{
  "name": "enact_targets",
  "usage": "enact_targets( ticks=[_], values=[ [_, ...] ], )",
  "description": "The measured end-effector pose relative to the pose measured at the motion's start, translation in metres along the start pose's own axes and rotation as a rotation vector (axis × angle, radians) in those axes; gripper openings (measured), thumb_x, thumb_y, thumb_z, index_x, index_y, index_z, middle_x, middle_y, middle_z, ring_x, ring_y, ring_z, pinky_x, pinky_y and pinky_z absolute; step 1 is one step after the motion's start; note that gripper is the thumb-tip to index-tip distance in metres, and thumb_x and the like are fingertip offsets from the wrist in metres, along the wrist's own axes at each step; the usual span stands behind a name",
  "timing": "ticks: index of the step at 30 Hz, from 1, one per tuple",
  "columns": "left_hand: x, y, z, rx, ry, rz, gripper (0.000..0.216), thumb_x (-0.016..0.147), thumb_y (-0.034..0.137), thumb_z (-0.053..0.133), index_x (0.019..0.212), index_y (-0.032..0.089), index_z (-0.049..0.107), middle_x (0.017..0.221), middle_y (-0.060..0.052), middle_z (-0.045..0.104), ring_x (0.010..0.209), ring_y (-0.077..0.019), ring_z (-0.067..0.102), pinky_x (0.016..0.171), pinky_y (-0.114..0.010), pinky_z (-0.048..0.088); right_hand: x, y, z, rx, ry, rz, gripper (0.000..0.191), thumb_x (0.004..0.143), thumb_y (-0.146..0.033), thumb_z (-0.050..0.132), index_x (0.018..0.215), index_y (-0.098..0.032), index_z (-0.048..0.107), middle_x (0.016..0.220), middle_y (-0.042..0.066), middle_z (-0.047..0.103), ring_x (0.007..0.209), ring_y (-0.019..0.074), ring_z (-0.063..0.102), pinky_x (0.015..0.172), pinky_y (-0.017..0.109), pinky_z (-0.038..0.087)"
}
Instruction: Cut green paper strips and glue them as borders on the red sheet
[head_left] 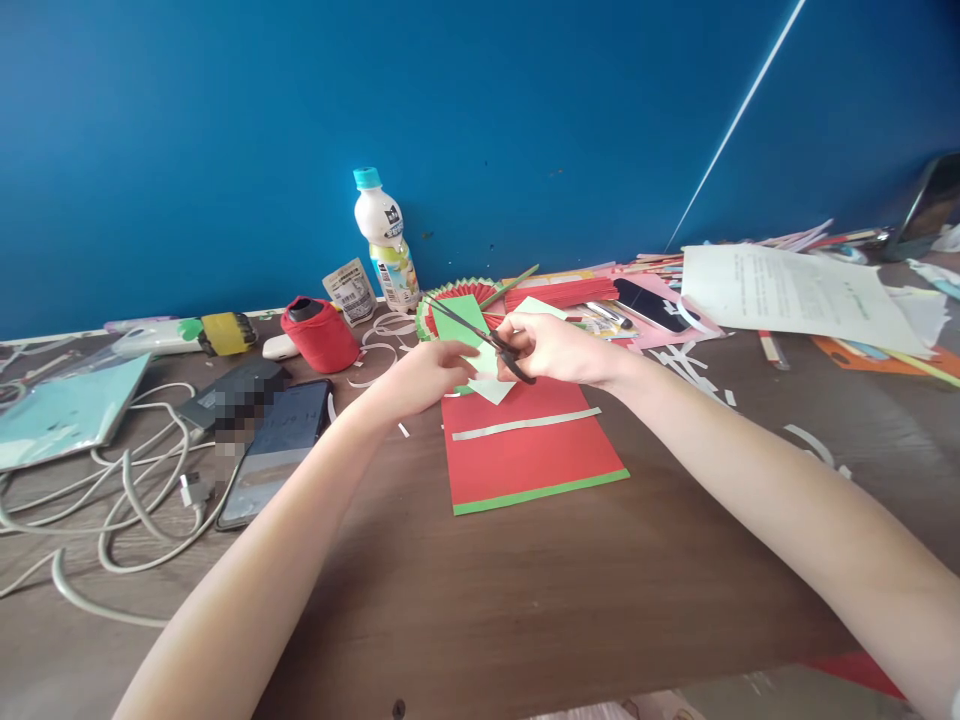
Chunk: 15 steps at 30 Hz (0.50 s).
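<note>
My right hand [551, 347] is closed around the dark handles of a pair of scissors [472, 328], whose blades point up and to the left. The blades lie across a green paper [459, 318]. Pinched at that paper's lower edge is my left hand [431, 378], close to the scissors. A pale green piece of paper [493, 388] shows just below the hands, partly hidden by them. Beneath lies a red sheet [525, 460] with a green strip [540, 492] along its near edge and a pale strip [525, 424] across its middle.
Behind the hands are a folded red-and-green paper fan [427, 318] and a white bottle [386, 240]. A red roll [321, 335], a phone [277, 450] and tangled cables [127, 500] occupy the left. Paper scraps [690, 370] and a printed sheet [787, 295] lie right.
</note>
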<state>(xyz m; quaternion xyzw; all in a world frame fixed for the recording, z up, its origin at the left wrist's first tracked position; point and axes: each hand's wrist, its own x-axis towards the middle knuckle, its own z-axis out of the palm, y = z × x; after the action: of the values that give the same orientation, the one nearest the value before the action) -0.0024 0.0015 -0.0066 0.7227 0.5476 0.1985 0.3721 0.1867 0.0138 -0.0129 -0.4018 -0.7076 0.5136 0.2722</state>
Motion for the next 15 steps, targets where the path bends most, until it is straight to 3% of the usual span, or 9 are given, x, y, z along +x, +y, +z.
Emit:
enact_targets(
  ticks=[2,7,15],
  values=[
    [0.0023,-0.0033,0.0005,-0.044,0.058,-0.029,0.037,0.066,0.023,0.055,0.101,0.018,0.064,0.098,-0.005,0.069,0.085,-0.0205,0.062,0.075,-0.030,0.047,0.0015,0.0017,-0.0007,0.036,0.028,-0.009,0.030,0.059,-0.007,0.066,0.074,-0.019,0.043,0.072,-0.003,0.063,0.066,0.0117,0.060,0.066,0.028,0.045],
    [0.0034,-0.0030,0.0049,-0.302,0.079,-0.113,0.022,0.061,0.025,0.064,0.081,0.015,0.064,0.091,-0.007,0.069,0.083,-0.0192,0.062,0.069,-0.028,0.047,0.0061,0.0069,-0.0038,0.161,0.136,-0.035,0.034,0.057,-0.010,0.072,0.077,-0.018,0.045,0.071,-0.001,0.065,0.065,0.0119,0.059,0.063,0.027,0.046],
    [0.0040,-0.0070,0.0070,-0.561,0.085,-0.099,0.026,0.058,0.035,0.073,0.070,0.014,0.063,0.075,-0.005,0.066,0.075,-0.0157,0.061,0.073,-0.030,0.047,0.0048,0.0062,-0.0049,0.208,0.112,-0.023,0.034,0.058,-0.013,0.075,0.078,-0.018,0.047,0.079,0.002,0.068,0.064,0.0112,0.059,0.063,0.027,0.048]
  ],
)
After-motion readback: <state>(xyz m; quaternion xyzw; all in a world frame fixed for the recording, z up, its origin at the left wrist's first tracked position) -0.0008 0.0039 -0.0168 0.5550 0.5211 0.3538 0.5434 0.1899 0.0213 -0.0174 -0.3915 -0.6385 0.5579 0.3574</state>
